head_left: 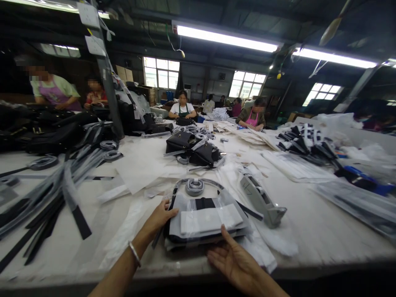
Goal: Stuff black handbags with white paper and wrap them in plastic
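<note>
A black handbag [204, 203] lies flat near the table's front edge, partly wrapped in white paper and clear film. On top of it sits a folded white paper pad [211, 218], and a coiled, wrapped strap [194, 187] rests at its far side. My left hand [161, 216] grips the bag's left edge, thumb on top. At the near right edge, my right hand [230, 255] is open, palm turned up and fingers stretched out. Its thumb tip reaches the wrapping beside the pad. A grey tape dispenser [262, 198] stands to the right of the bag.
Wrapped black straps [71, 194] spread over the table's left side. More black bags [193, 148] lie beyond the handbag. Plastic sleeves [300, 167] and a pile of black-and-white pieces [306, 142] are at right. A metal post [108, 74] rises at left. Several co-workers sit farther back.
</note>
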Action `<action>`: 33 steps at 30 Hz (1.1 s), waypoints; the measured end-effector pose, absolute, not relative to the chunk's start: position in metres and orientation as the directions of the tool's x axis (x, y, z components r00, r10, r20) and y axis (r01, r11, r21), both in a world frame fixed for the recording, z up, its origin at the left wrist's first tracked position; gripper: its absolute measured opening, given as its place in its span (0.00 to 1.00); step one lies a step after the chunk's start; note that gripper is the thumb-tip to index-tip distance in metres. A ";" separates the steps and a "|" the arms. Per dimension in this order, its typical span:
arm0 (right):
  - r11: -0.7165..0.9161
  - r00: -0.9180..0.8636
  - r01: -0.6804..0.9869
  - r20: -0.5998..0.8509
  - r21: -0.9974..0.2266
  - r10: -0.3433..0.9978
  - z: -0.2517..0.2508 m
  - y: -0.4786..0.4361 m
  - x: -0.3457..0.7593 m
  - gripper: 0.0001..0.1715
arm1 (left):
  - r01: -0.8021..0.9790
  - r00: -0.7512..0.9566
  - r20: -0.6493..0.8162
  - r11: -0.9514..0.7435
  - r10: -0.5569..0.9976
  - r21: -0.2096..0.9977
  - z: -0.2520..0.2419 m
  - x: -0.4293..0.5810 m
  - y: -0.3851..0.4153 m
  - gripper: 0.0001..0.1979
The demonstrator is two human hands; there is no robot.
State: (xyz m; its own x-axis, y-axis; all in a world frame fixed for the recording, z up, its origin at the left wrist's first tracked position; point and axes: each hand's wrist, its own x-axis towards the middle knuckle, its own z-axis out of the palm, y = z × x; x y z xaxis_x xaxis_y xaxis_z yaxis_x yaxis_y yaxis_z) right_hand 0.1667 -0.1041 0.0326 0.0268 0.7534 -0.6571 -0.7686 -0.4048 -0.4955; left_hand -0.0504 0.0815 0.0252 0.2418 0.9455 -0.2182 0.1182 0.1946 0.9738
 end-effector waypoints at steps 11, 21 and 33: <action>-0.284 0.154 -0.841 -0.707 -0.460 0.690 0.039 -0.084 0.144 0.29 | -0.102 0.370 -0.406 0.471 0.836 0.876 0.019 -0.063 0.017 0.38; -0.049 0.389 -0.794 -0.569 -0.605 0.724 0.039 -0.073 0.125 0.23 | -0.102 0.212 -0.366 0.393 0.906 0.914 0.025 -0.057 -0.025 0.50; 0.297 0.627 -0.663 -0.294 -0.687 0.721 0.182 -0.109 0.241 0.16 | -0.243 0.561 0.104 0.043 0.821 0.969 0.131 0.017 -0.037 0.60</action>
State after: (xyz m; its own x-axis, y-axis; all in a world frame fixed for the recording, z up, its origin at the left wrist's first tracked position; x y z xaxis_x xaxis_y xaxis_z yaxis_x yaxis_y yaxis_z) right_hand 0.2407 -0.1088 0.1824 0.6273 0.7212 -0.2938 -0.6634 0.2972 -0.6867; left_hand 0.0175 -0.0365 0.1306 0.5611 0.8211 0.1043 -0.2428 0.0428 0.9691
